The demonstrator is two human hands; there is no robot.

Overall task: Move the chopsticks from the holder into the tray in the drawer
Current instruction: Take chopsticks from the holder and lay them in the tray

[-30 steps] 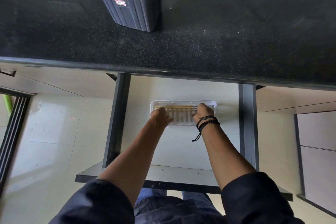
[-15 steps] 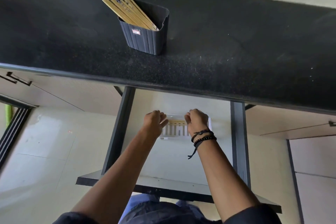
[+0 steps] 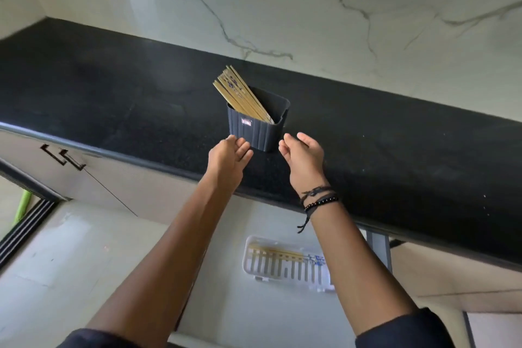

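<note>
A dark ribbed holder (image 3: 255, 128) stands on the black counter (image 3: 113, 104) with several wooden chopsticks (image 3: 240, 94) leaning out to the upper left. My left hand (image 3: 228, 154) hovers just in front of the holder's left side, fingers apart and empty. My right hand (image 3: 303, 154), with dark bracelets on the wrist, is raised at the holder's right, fingers loosely curled and holding nothing. Below, the white slotted tray (image 3: 285, 264) lies in the open drawer (image 3: 226, 305) with a few chopsticks (image 3: 278, 251) along its far edge; my right forearm hides its right end.
A marble wall (image 3: 282, 8) rises behind the counter. Cabinet doors with dark handles (image 3: 63, 157) sit under the counter at left. The drawer's grey side rail (image 3: 380, 248) shows at right. A sliding-door track (image 3: 25, 223) and pale floor lie at lower left.
Both hands have left the tray in the drawer and risen to the counter, now on either side of the holder. The view has tilted up, showing the wall.
</note>
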